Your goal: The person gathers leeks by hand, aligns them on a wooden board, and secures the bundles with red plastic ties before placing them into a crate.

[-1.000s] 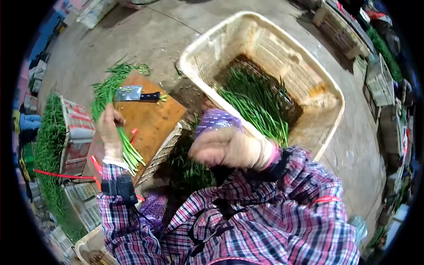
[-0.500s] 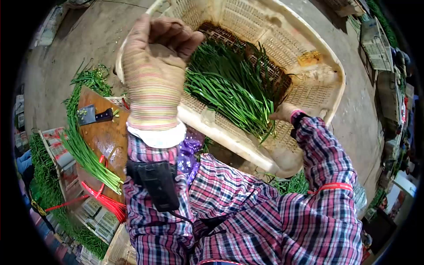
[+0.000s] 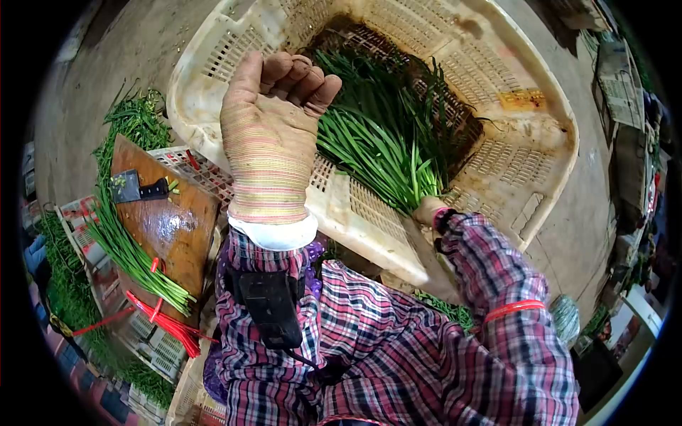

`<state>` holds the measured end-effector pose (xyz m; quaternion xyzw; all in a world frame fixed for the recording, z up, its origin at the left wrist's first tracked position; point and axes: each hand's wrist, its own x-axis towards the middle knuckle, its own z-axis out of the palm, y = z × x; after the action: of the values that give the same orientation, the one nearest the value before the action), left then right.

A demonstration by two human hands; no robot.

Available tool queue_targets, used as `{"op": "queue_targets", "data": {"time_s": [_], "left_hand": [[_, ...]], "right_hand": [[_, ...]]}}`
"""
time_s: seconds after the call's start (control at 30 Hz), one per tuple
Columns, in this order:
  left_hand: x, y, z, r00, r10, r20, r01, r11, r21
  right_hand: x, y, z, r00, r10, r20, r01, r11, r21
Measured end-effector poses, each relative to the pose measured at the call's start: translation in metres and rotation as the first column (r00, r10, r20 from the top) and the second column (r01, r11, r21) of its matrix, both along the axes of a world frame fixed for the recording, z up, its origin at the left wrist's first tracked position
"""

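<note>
My left hand [image 3: 277,128], in a striped, soiled glove with a white cuff, is raised over the near left side of a big cream plastic basket [image 3: 547,135]. Its palm faces up, the fingers are loosely curled and it holds nothing. Inside the basket lies a heap of long garlic chives [image 3: 376,145], dark toward the back. At their pale stem ends, my right hand [image 3: 430,211] is closed around a bunch; its fingers are partly hidden by the stems and wrist.
To the left, a wooden board [image 3: 170,220] carries a cleaver [image 3: 138,186] with a black handle. A bundle of chives [image 3: 135,255] lies along the board's edge, near red ties [image 3: 167,326]. Loose green trimmings [image 3: 138,124] are on the floor behind.
My right hand has closed on the stem ends and drawn them slightly toward me. My left hand has moved right and down in view, its fingers still curled.
</note>
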<state>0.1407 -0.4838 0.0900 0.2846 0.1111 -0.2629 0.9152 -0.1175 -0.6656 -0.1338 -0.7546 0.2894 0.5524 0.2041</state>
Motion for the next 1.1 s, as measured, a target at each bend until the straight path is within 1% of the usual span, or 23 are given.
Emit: {"op": "queue_targets", "data": {"time_s": [0.03,0.07,0.13,0.17,0.2,0.23,0.27,0.3,0.37,0.4,0.47,0.53,0.6,0.63,0.7,0.77,0.8,0.83,0.9,0.97,1.0,1.03,1.1], "left_hand": [[0.000,0.001,-0.003,1.000,-0.007,-0.019,0.007,1.000,-0.010],[0.002,0.003,-0.005,1.000,-0.022,-0.017,0.021,0.999,-0.042],[0.004,0.004,-0.005,0.999,-0.015,-0.044,0.013,0.999,-0.043],[0.004,0.005,-0.004,0.998,-0.011,-0.068,0.008,0.999,-0.037],[0.005,0.005,-0.004,0.997,-0.009,-0.081,0.005,0.999,-0.052],[0.005,0.004,-0.004,0.997,-0.010,-0.082,0.006,0.998,-0.058],[0.004,0.003,-0.003,0.996,0.004,-0.092,-0.008,0.999,-0.041],[0.005,0.003,-0.001,0.995,0.020,-0.098,-0.022,0.999,-0.023],[0.000,0.000,0.005,0.996,0.031,-0.087,-0.032,0.999,-0.012],[0.000,-0.001,0.004,0.996,0.023,-0.092,-0.024,1.000,-0.009],[0.000,-0.002,0.002,0.996,0.015,-0.083,-0.015,1.000,0.000],[0.001,-0.001,-0.001,0.997,0.027,-0.067,-0.027,1.000,0.004],[0.004,0.003,-0.002,0.995,0.020,-0.094,-0.019,1.000,0.006],[0.005,0.004,-0.002,0.996,0.019,-0.089,-0.017,1.000,0.019],[0.005,0.004,-0.002,0.990,0.025,-0.142,-0.020,0.999,0.035],[0.007,0.004,-0.005,0.990,0.002,-0.140,0.005,0.999,0.053],[0.008,0.004,-0.007,0.989,-0.016,-0.144,0.020,0.999,0.027],[0.009,0.003,-0.008,0.989,-0.033,-0.147,0.032,0.999,-0.004],[0.010,0.002,-0.010,0.989,-0.043,-0.139,0.042,0.999,-0.010],[0.007,0.001,-0.009,0.989,-0.061,-0.134,0.056,0.998,-0.039],[0.007,-0.001,-0.006,0.984,-0.019,-0.176,0.023,0.999,0.022],[0.007,-0.001,-0.007,0.984,-0.022,-0.175,0.026,0.999,0.019],[0.007,0.001,-0.010,0.989,-0.056,-0.139,0.057,0.998,0.000]], "right_hand": [[0.009,-0.010,0.021,0.999,-0.035,-0.019,0.036,0.995,0.088],[0.023,-0.018,0.052,0.991,-0.131,-0.034,0.135,0.977,0.162],[0.047,-0.042,0.111,0.981,-0.193,0.014,0.184,0.949,0.255],[0.058,-0.054,0.146,0.934,-0.357,0.029,0.326,0.880,0.345],[0.057,-0.073,0.160,0.892,-0.444,0.083,0.379,0.836,0.396],[0.058,-0.086,0.176,0.817,-0.560,0.139,0.449,0.768,0.457],[0.063,-0.097,0.196,0.768,-0.613,0.184,0.466,0.732,0.497],[0.066,-0.112,0.200,0.783,-0.591,0.196,0.436,0.745,0.505],[0.068,-0.121,0.189,0.736,-0.616,0.280,0.473,0.764,0.438],[0.072,-0.117,0.176,0.751,-0.588,0.299,0.499,0.803,0.326],[0.067,-0.124,0.126,0.773,-0.582,0.251,0.513,0.807,0.292],[0.042,-0.141,0.035,0.841,-0.462,0.281,0.410,0.884,0.226],[0.009,-0.162,-0.070,0.916,-0.239,0.321,0.191,0.966,0.174],[0.014,-0.139,-0.065,0.901,-0.270,0.340,0.266,0.962,0.060],[0.017,-0.098,-0.054,0.866,-0.334,0.372,0.417,0.893,-0.168],[0.011,-0.075,-0.052,0.626,-0.588,0.513,0.657,0.752,0.061],[0.015,-0.064,-0.044,0.590,-0.625,0.512,0.683,0.724,0.097],[0.009,-0.055,-0.053,0.419,-0.687,0.594,0.685,0.668,0.289],[0.013,-0.049,-0.052,0.469,-0.684,0.558,0.740,0.649,0.174],[0.020,-0.043,-0.046,0.491,-0.765,0.416,0.792,0.592,0.153],[0.022,-0.041,-0.036,0.550,-0.772,0.318,0.745,0.626,0.230],[0.020,-0.035,-0.044,0.594,-0.687,0.418,0.654,0.715,0.247],[0.018,-0.029,-0.050,0.629,-0.654,0.420,0.528,0.756,0.387]]}}
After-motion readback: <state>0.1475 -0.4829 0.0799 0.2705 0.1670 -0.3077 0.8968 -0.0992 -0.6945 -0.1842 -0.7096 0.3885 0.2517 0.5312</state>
